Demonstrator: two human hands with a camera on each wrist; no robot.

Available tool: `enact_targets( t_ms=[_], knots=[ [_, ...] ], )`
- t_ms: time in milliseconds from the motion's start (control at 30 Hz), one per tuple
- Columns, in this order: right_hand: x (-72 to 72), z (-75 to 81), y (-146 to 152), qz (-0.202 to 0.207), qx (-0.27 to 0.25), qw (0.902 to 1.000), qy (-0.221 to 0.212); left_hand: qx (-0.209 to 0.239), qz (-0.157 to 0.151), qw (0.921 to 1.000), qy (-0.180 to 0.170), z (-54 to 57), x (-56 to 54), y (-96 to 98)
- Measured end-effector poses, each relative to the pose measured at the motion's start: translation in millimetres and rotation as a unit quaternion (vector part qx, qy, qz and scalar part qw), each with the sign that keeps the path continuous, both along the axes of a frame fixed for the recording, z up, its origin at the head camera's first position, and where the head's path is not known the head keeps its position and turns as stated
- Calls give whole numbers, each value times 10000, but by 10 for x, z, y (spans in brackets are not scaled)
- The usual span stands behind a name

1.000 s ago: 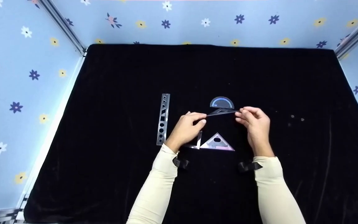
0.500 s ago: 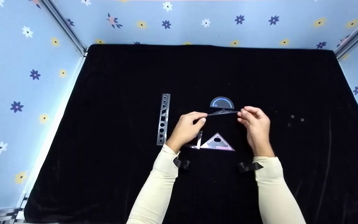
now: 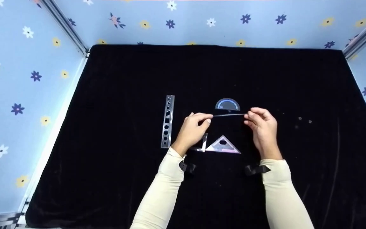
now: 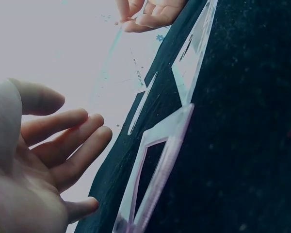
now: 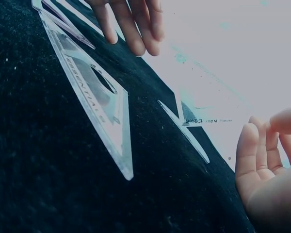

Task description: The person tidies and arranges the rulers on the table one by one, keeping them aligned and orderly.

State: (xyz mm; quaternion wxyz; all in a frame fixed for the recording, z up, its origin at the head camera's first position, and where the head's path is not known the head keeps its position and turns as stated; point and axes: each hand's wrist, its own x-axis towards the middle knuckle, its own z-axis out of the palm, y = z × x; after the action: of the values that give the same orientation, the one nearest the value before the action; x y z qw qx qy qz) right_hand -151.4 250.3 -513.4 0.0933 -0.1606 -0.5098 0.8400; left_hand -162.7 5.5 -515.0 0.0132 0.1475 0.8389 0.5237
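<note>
My left hand (image 3: 193, 130) and right hand (image 3: 263, 132) pinch opposite ends of a clear set square (image 3: 229, 114), raised and seen edge-on in the head view. In the right wrist view, the right hand's thumb and fingers (image 5: 252, 141) meet at its end. Pale glare washes out much of its body in both wrist views. Just beyond it lies a clear protractor (image 3: 228, 104) with a blue arc. Nearer me is a pink-tinted set square (image 3: 214, 148) with an oval hole. Another clear set square (image 3: 205, 142) is partly hidden under my left wrist.
Left of my left hand, a clear stencil ruler (image 3: 167, 121) with cut-out shapes lies lengthwise on the black cloth (image 3: 119, 127). Small pale specks (image 3: 310, 121) dot the cloth at right. Flower-patterned blue walls (image 3: 195, 24) enclose the back and sides.
The held set square has tilted from showing its triangular face to a thin edge-on line. Both hands stay nearly where they were, still gripping its ends. The pieces on the cloth have not moved.
</note>
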Motion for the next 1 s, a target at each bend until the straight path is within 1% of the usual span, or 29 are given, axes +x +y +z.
enact_targets(
  t_ms=[233, 400, 500, 700, 833, 1000],
  knots=[
    [21, 13, 9, 67, -177, 9998, 77, 142, 54, 9999, 12, -25, 20, 13],
    [5, 54, 24, 60, -28, 9998, 199, 286, 179, 9994, 7, -8, 23, 43],
    [0, 67, 12, 72, 122, 9996, 229, 438, 318, 9985, -56, -4, 19, 57],
    [-11, 54, -43, 258, 353, 9989, 164, 777, 769, 9940, -84, 2, 14, 51],
    [-8, 48, -52, 243, 378, 9989, 162, 774, 924, 9927, -54, 9, 7, 63],
    [4, 56, -47, 210, 344, 9989, 227, 709, 913, 9933, -74, 21, 1, 86]
  ],
)
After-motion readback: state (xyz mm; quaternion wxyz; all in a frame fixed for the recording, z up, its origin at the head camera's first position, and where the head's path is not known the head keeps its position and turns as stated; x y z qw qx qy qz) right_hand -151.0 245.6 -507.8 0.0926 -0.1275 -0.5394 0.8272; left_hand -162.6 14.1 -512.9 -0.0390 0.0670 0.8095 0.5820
